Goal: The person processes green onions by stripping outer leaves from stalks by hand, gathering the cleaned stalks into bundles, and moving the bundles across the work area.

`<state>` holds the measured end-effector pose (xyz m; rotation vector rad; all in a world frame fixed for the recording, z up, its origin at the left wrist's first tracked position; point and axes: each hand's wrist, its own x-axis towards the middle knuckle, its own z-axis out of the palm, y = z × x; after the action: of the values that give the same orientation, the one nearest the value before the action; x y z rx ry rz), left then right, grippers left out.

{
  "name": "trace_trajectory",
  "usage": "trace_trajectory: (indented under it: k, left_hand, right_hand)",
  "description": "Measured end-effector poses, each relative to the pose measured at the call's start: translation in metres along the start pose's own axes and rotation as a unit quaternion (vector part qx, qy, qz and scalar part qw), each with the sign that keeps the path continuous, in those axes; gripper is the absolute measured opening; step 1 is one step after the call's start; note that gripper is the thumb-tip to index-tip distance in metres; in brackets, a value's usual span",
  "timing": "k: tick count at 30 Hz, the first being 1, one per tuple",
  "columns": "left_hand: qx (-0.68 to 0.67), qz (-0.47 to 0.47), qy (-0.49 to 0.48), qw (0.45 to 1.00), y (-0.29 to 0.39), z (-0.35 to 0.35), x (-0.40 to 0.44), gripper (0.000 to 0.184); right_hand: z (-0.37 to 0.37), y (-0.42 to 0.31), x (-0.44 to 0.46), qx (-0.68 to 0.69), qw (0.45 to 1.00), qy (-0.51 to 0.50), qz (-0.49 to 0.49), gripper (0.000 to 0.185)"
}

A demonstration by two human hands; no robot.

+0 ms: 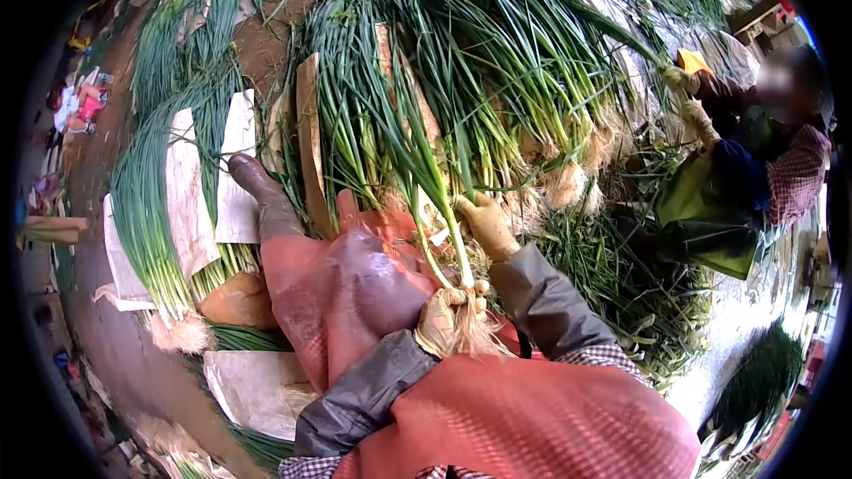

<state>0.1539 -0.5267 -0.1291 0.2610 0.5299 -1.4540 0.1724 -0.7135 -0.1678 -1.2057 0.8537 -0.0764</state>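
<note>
The fingers of the left hand (pixel 439 323) close round the root end of at least two green onions (pixel 456 239); those of the right hand (pixel 488 227) curl just beyond, whether pinching anything cannot be told. One heap of loose leaves (pixel 657 319) right of them suggests work done; farther ahead, spread onions (pixel 497 62), too many to count, seem left

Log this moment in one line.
left hand: gripping scallions near roots | right hand: beside them, farther up | scallion bundles: spread ahead
</note>
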Motion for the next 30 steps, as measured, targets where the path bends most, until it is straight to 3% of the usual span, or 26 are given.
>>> trace_trajectory:
  k: [1, 3, 4, 6, 7, 8, 9, 11, 12, 13, 14, 15, 16, 19, 22, 23, 24, 26, 28, 29, 30]
  left_hand:
    - [-0.002, -0.006, 0.001, 1.0, -0.001, -0.005, 0.0, 0.041]
    - [0.021, -0.022, -0.108, 0.994, -0.001, -0.012, 0.004, 0.039]
    - [0.021, -0.022, -0.111, 0.993, 0.0, -0.01, 0.004, 0.039]
    - [0.016, -0.027, -0.051, 0.998, 0.002, -0.003, 0.001, 0.041]
    - [-0.033, -0.063, -0.077, 0.995, 0.004, 0.001, -0.001, 0.036]
    - [-0.036, -0.068, -0.076, 0.994, 0.005, 0.002, -0.001, 0.036]
    - [-0.034, -0.082, -0.062, 0.994, 0.004, 0.003, 0.001, 0.037]
    - [-0.03, -0.085, -0.009, 0.996, -0.001, 0.012, 0.003, 0.037]
    - [-0.032, -0.093, -0.008, 0.995, -0.004, 0.018, 0.004, 0.037]
    - [-0.038, -0.113, 0.018, 0.993, -0.006, 0.023, 0.006, 0.037]
    - [-0.042, -0.124, 0.044, 0.99, -0.008, 0.027, 0.006, 0.037]
    - [-0.006, -0.136, 0.016, 0.991, -0.008, 0.007, 0.011, 0.037]
    - [-0.013, -0.08, 0.011, 0.997, -0.012, 0.007, 0.011, 0.034]
    - [0.026, -0.101, 0.167, 0.98, -0.011, 0.014, 0.011, 0.033]
    - [0.002, -0.08, 0.113, 0.99, -0.016, 0.008, 0.014, 0.033]
    - [0.065, -0.03, 0.172, 0.983, -0.023, 0.011, 0.017, 0.03]
    - [0.068, -0.034, 0.172, 0.982, -0.023, 0.005, 0.019, 0.03]
    - [0.118, -0.002, 0.067, 0.991, -0.018, -0.015, 0.022, 0.028]
    - [0.158, 0.014, 0.106, 0.982, -0.015, -0.009, 0.022, 0.029]
    - [0.111, -0.011, 0.087, 0.99, -0.01, -0.014, 0.021, 0.03]
    - [0.061, -0.035, 0.07, 0.995, -0.009, -0.018, 0.02, 0.031]
  right_hand:
    - [-0.009, -0.011, -0.003, -0.135, 0.988, 0.076, -0.017, 0.019]
    - [-0.052, -0.012, -0.018, -0.143, 0.982, 0.118, -0.04, 0.017]
    - [-0.08, -0.005, -0.034, -0.129, 0.985, 0.108, -0.039, 0.017]
    - [-0.151, 0.038, -0.075, -0.177, 0.984, 0.006, 0.023, 0.016]
    - [-0.191, 0.067, -0.097, -0.272, 0.955, -0.102, 0.063, 0.015]
    - [-0.227, 0.091, -0.121, -0.431, 0.866, -0.249, 0.055, 0.015]
    - [-0.222, 0.062, -0.153, -0.587, 0.726, -0.335, 0.127, 0.02]
    - [-0.201, 0.051, -0.163, -0.389, 0.84, -0.297, 0.235, 0.033]
    - [-0.164, 0.028, -0.141, -0.214, 0.927, -0.237, 0.198, 0.035]
    - [-0.127, 0.004, -0.119, -0.025, 0.968, -0.201, 0.146, 0.038]
    - [-0.081, -0.038, -0.104, -0.056, 0.956, -0.281, 0.061, 0.038]
    - [-0.068, -0.03, -0.094, -0.088, 0.941, -0.32, 0.064, 0.041]
    - [-0.053, -0.033, -0.086, -0.12, 0.923, -0.361, 0.067, 0.044]
    - [-0.043, -0.05, -0.097, -0.024, 0.945, -0.309, 0.104, 0.035]
    - [-0.049, -0.04, -0.101, -0.098, 0.962, -0.239, 0.083, 0.03]
    - [-0.046, -0.034, -0.102, -0.109, 0.97, -0.213, 0.053, 0.023]
    - [-0.042, -0.037, -0.105, -0.129, 0.97, -0.2, 0.054, 0.018]
    - [-0.037, -0.041, -0.116, -0.039, 0.984, -0.143, 0.099, 0.016]
    - [-0.043, -0.06, -0.13, -0.062, 0.981, -0.18, 0.033, 0.022]
    - [-0.068, -0.044, -0.13, -0.154, 0.959, -0.235, -0.024, 0.027]
    - [-0.082, -0.046, -0.141, -0.102, 0.958, -0.269, 0.013, 0.03]
